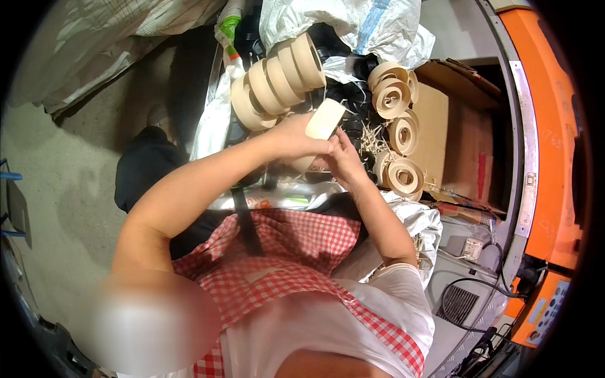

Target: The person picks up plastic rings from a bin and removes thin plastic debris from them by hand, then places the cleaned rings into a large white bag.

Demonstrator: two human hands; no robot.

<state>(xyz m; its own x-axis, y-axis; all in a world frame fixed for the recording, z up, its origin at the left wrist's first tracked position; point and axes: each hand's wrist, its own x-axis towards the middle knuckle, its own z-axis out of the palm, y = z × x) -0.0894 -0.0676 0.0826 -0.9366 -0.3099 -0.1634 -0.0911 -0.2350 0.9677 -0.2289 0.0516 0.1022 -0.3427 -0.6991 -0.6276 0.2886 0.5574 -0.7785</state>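
so the left hand (pixel 297 135) has a cream ring (pixel 326 119) gripped, long side tilted up to the right, right hand (pixel 346 156) bunched by its lower right, can't tell if it's pinching; ring stack (pixel 277 83) sits up-left, nearer the left hand

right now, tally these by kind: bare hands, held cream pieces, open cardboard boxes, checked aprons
bare hands: 2 (left hand, right hand)
held cream piece: 1
open cardboard box: 1
checked apron: 1
total: 5
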